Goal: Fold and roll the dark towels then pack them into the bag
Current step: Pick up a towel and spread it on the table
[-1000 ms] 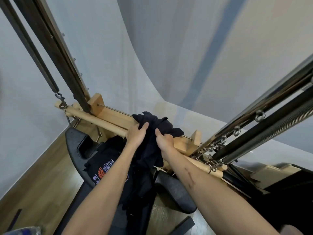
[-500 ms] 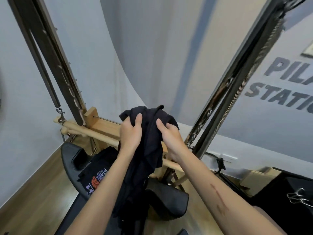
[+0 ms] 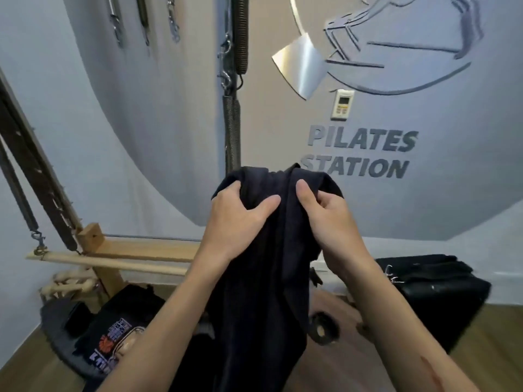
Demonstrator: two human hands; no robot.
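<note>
dark towel (image 3: 266,292) lower end cut off by bottom edge. Fingertips of both hands buried in its folds. Print on black garment (image 3: 113,343) blurred, unreadable.

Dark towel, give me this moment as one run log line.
dark towel: bunched, hanging | left hand: holds top | right hand: holds top | folding: not started

Wooden floor (image 3: 481,340) under black box (image 3: 441,295)

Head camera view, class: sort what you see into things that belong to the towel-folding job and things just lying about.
Belongs to the job:
dark towel, bunched and hanging
left hand, gripping it
right hand, gripping it

Just lying about:
wooden bar
hanging springs
wall remote
printed black cloth
black box
</note>
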